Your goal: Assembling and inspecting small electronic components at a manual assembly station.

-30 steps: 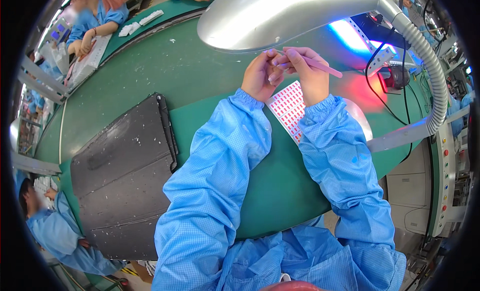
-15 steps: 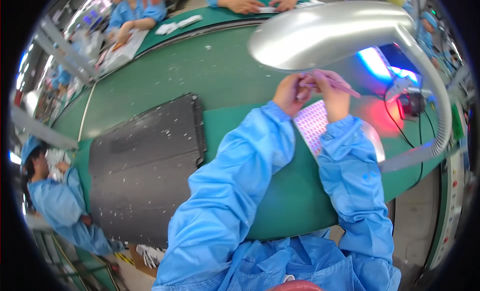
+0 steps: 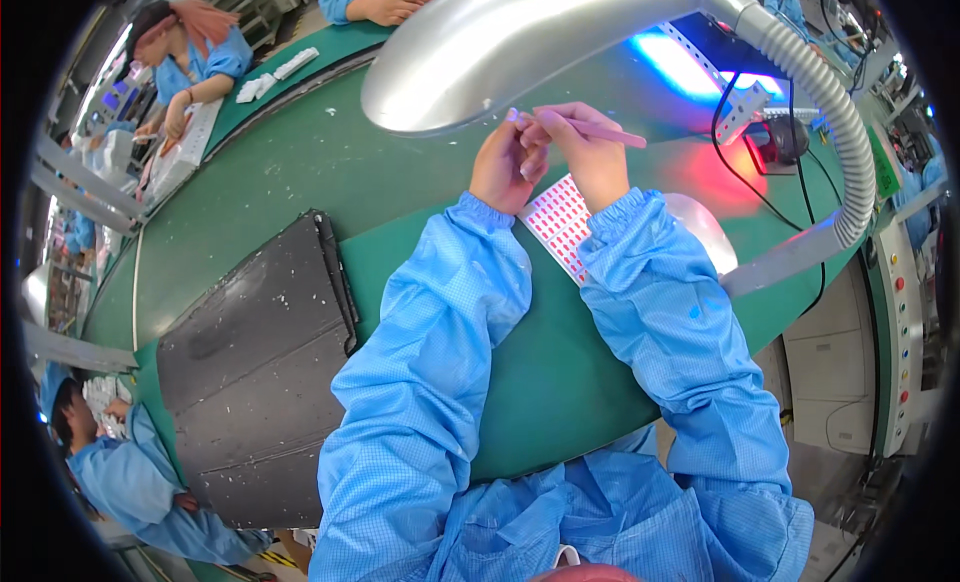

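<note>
My right hand is closed on slim pink tweezers, whose wide back end sticks out to the right. The working tip is hidden at the fingers. Close against it, my left hand has its fingers curled and pinched around a small pale thing, too small to name. Both hands are raised under the silver lamp head. Below them on the green mat lies a white sheet of small red stickers in rows, partly covered by my right hand and sleeve.
Dark folded sheets lie at the left. The lamp's bendy neck curves down at the right, beside black cables and a red-glowing device. Co-workers in blue sit at the far side and left; white pieces lie on the far bench.
The whole view has shifted, so the lamp, hands and sheet appear further left. My hands stay together, with the tweezers still in the right one.
</note>
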Available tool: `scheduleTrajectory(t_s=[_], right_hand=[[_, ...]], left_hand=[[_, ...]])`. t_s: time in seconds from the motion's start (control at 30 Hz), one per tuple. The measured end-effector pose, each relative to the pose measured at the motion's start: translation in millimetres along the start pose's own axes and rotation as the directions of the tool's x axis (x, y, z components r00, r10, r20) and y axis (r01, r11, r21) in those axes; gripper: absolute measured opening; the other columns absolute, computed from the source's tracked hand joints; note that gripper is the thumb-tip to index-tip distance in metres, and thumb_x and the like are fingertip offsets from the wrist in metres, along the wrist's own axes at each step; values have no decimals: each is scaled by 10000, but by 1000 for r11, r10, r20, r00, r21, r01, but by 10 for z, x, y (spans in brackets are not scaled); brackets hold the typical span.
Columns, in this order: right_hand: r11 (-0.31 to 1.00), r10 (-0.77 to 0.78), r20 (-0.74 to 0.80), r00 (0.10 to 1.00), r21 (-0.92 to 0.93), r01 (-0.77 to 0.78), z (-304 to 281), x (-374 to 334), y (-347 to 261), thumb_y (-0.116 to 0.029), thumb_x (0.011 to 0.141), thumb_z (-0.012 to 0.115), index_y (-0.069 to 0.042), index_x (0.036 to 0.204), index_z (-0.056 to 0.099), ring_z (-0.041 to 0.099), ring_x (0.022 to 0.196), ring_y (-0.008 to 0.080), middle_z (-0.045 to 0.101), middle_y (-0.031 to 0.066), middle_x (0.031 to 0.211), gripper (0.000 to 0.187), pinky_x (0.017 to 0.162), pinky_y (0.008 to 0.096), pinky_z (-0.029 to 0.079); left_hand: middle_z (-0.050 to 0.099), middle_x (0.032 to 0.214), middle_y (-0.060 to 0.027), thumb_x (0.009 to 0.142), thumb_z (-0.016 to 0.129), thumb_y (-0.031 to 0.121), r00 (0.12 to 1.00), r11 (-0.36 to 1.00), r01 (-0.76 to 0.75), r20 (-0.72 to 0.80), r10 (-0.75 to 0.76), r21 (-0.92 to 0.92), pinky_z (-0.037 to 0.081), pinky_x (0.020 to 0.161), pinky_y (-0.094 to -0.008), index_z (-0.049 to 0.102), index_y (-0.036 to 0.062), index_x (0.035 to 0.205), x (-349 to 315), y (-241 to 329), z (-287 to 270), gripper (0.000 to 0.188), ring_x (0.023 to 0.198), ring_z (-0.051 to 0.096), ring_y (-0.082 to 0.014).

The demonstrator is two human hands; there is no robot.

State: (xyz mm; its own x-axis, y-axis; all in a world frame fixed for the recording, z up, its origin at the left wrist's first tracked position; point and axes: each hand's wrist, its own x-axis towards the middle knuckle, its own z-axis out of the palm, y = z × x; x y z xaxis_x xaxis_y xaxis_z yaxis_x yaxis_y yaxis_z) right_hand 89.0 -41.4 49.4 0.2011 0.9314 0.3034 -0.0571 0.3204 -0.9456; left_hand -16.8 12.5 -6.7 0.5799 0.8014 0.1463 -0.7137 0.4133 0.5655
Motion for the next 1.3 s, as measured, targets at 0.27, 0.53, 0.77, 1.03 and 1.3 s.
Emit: scheduleTrajectory(t_s=[0.27,0.53,0.77,1.03,1.3], right_hand=[[994,-22,-1,1000,103,22,13,-8,12,-86,819,565,64,872,581,608,680,143,632,114,766,160,623,235,496],[999,-11,54,998,52,9,4,-22,7,-121,842,542,60,912,580,607,688,158,633,119,761,198,609,252,489],[1000,-3,65,998,23,1,18,-28,-5,-126,841,543,51,876,596,596,666,151,630,105,747,188,591,251,485],[999,-4,38,999,48,2,6,-32,-33,-115,824,558,48,837,583,594,642,144,620,101,724,166,586,239,479],[996,9,13,1000,92,-10,38,-34,2,-121,831,527,43,823,588,586,678,156,615,102,725,175,648,259,465]], left_hand=[[404,646,55,919,394,325,999,1000,-13,29,13,7,272,434,-207,458,138,793,3,3,20,235,466,348,-58],[400,629,50,916,400,326,999,1000,-7,35,7,-9,278,440,-214,461,126,795,-10,11,8,241,469,351,-60],[403,625,49,914,400,329,998,999,-10,60,7,35,280,442,-213,509,87,840,-15,12,5,276,469,349,-57],[399,625,50,914,397,340,999,999,-28,37,26,43,277,438,-209,519,75,856,-18,12,68,298,467,348,-54],[408,646,27,922,370,336,999,1000,-17,40,16,26,298,447,-219,455,109,796,-31,35,37,273,470,352,-76]])
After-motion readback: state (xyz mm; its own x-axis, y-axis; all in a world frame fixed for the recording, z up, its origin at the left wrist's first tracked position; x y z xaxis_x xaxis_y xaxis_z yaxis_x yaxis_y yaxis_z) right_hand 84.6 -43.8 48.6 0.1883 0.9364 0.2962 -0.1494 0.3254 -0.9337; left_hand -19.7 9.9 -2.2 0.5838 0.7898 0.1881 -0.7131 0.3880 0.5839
